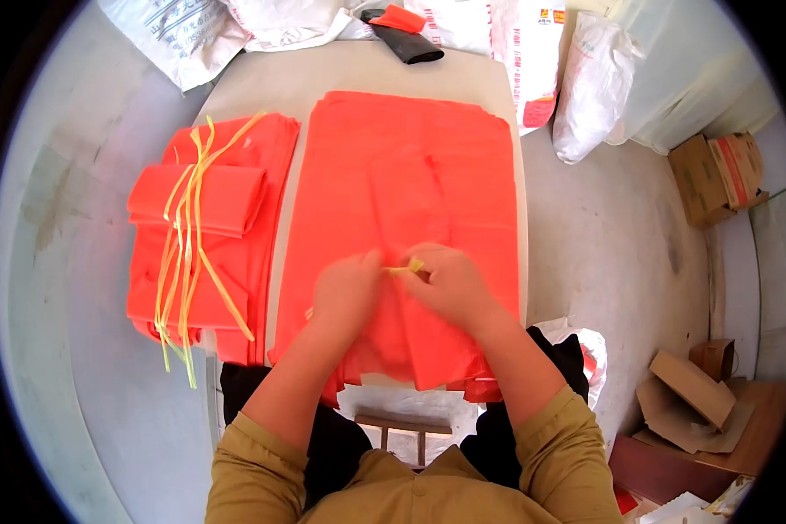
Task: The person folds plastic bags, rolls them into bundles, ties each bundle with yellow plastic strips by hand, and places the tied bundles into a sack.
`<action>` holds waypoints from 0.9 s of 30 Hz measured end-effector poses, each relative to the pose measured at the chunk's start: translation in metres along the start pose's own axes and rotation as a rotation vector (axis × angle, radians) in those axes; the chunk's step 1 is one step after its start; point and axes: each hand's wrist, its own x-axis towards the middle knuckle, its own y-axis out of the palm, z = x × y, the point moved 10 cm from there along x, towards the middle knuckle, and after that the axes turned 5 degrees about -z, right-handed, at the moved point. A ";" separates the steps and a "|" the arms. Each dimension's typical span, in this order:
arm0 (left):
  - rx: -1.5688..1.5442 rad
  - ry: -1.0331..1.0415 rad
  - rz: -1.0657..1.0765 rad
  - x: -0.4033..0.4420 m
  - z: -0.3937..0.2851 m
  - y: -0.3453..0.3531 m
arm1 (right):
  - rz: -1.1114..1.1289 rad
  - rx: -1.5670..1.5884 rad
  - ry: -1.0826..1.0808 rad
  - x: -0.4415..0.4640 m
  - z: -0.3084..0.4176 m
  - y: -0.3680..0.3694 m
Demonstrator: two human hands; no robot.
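My left hand (348, 288) and my right hand (450, 281) are close together over a wide stack of red plastic bags (410, 166). A short length of yellow plastic twine (398, 270) runs between them, its loose end poking up from my right fingers. Both hands are closed on this twine, the left one slightly blurred. Beneath them the near part of the bags is gathered and creased. To the left lies a second red bag pile (266, 175) with a folded red bundle (203, 196) on top. Several yellow twine strands (188, 236), knotted together, lie across that bundle.
The beige table (262, 74) holds both piles. White printed sacks (533, 52) and a dark roll (408, 42) are at its far edge. A white bag (596, 87) stands on the right floor, with cardboard boxes (716, 179) and an opened carton (686, 402) farther right.
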 end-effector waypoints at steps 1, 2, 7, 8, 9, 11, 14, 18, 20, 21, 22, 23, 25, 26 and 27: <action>-0.011 -0.016 0.015 0.000 0.001 0.001 | 0.020 0.074 0.012 0.000 -0.001 0.004; -0.023 -0.034 0.030 -0.001 0.001 0.000 | 0.064 0.068 0.092 0.000 -0.008 0.007; -0.884 -0.393 0.292 -0.004 0.014 -0.003 | 0.132 0.199 0.311 -0.001 -0.026 0.013; -1.032 -0.476 0.366 -0.007 0.014 0.000 | 0.119 0.225 0.309 -0.002 -0.027 0.014; -1.179 -0.560 0.437 -0.011 0.012 0.006 | 0.107 0.250 0.303 -0.002 -0.029 0.015; -1.228 -0.465 0.381 -0.008 0.002 0.001 | 0.077 0.275 0.258 -0.002 -0.024 0.014; -1.250 -0.339 0.392 -0.005 -0.011 -0.003 | 0.065 0.246 0.163 -0.001 -0.014 0.012; -1.326 -0.340 0.267 0.002 0.000 -0.010 | 0.124 0.190 0.181 -0.004 -0.024 0.018; -0.859 -0.009 -0.099 0.016 0.001 -0.035 | 0.111 0.184 0.185 -0.006 -0.024 0.017; -0.713 0.084 -0.149 0.015 -0.006 -0.040 | 0.095 0.182 0.166 -0.007 -0.022 0.016; -0.565 0.169 -0.211 0.014 -0.012 -0.045 | 0.081 0.179 0.146 -0.006 -0.020 0.014; -0.519 0.190 -0.151 0.012 -0.017 -0.040 | 0.106 0.186 0.157 -0.006 -0.022 0.016; -0.483 0.141 -0.040 0.012 -0.019 -0.030 | 0.153 0.197 0.180 -0.004 -0.025 0.020; -0.494 0.072 0.011 0.012 -0.017 -0.024 | 0.133 0.221 0.192 -0.004 -0.024 0.018; -0.505 0.002 0.062 0.011 -0.014 -0.018 | 0.113 0.245 0.205 -0.004 -0.021 0.014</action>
